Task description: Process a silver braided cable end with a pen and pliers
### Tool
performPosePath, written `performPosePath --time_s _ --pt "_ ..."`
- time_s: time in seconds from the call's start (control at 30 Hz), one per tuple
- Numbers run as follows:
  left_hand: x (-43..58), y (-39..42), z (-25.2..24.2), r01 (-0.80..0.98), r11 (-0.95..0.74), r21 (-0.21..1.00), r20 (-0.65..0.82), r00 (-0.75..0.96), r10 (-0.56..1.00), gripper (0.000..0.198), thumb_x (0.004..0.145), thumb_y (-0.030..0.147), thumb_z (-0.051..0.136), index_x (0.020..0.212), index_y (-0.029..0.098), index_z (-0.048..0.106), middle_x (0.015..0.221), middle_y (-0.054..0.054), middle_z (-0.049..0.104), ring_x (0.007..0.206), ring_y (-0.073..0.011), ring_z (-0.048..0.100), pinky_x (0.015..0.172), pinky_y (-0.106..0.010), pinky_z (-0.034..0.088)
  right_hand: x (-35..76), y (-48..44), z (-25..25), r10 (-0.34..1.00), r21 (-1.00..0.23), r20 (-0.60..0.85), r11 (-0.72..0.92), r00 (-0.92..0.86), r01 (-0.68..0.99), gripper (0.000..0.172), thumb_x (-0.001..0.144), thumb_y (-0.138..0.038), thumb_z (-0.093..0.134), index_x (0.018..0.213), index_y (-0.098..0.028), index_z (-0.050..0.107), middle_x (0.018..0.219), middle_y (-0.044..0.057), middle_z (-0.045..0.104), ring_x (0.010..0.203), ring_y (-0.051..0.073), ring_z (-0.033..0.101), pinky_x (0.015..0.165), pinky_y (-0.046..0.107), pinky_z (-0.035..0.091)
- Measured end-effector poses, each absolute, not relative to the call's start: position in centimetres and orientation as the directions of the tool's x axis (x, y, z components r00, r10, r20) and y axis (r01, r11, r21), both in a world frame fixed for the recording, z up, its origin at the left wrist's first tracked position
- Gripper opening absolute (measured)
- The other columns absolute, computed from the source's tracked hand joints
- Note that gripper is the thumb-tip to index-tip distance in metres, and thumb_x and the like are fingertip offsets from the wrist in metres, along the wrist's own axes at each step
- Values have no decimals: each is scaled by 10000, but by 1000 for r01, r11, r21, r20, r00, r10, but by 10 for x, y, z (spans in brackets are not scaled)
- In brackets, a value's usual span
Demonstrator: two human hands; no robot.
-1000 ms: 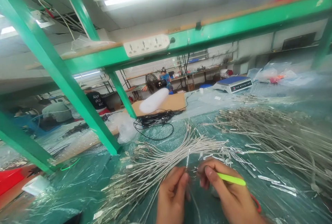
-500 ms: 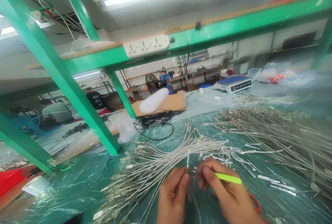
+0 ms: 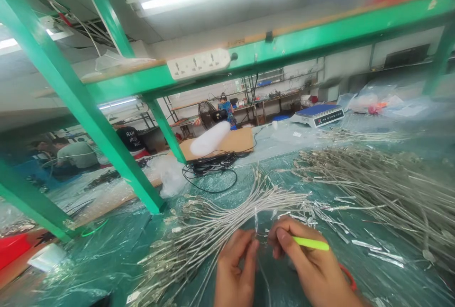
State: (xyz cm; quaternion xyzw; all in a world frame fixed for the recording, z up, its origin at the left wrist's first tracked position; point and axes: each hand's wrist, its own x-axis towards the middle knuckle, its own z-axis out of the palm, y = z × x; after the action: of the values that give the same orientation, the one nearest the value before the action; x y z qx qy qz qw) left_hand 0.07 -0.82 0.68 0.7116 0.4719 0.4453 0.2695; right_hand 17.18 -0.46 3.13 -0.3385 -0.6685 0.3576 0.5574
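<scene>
The wire sits pinched between our two hands at the near edge of the bench, its loose end standing up just above the fingertips, right beside the fanned bundle it seems to belong to. Little has changed over the last second: both hands have crept slightly up and to the left, and the view has tipped a touch, but the grip looks the same, so we judge the fine work on this one wire is still in hand, not finished. Our left hand is curled nearly closed, thumb and forefinger nipping the wire. Our right hand is closed too, fingertips meeting the wire from the other side, with a green stick held under the forefinger (whether it is a pen or a small tool we cannot tell). A larger heap of wires lies well apart to the right, short silver strips are scattered on the plastic sheet, and a scale stands far back under the green frame.
</scene>
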Motion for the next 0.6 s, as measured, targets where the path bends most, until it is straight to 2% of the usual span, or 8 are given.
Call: performPosePath --time_s 0.1,0.2,0.4,0.6 --pt "1 -9 8 476 -457 752 440 153 885 258 947 236 445 1125 141 606 919 -60 511 905 -93 507 793 -202 405 173 -4 27 815 -813 566 577 -125 80 261 957 -250 392 797 -112 546 731 30 514 693 62 504 649 200 388" --pt "0 -8 6 482 -474 737 475 129 871 230 934 216 463 1110 170 604 923 -49 522 912 -87 514 819 -192 407 174 -4 28 788 -783 604 615 -118 98 214 947 -210 402 813 -124 545 729 19 518 692 58 507 645 194 390" --pt "1 -6 4 496 -525 692 545 118 830 167 904 182 502 1053 184 577 887 -13 536 804 -58 520 707 -171 435 174 -5 30 737 -731 665 676 -125 97 154 926 -139 414 840 -146 541 741 -5 519 701 39 504 643 172 396" --pt "2 -7 6 487 -506 711 527 106 843 131 902 204 502 998 177 589 849 -19 533 770 -62 513 685 -170 424 172 -4 28 750 -742 646 660 -137 116 180 930 -156 408 801 -124 528 744 12 513 709 46 493 647 176 387"
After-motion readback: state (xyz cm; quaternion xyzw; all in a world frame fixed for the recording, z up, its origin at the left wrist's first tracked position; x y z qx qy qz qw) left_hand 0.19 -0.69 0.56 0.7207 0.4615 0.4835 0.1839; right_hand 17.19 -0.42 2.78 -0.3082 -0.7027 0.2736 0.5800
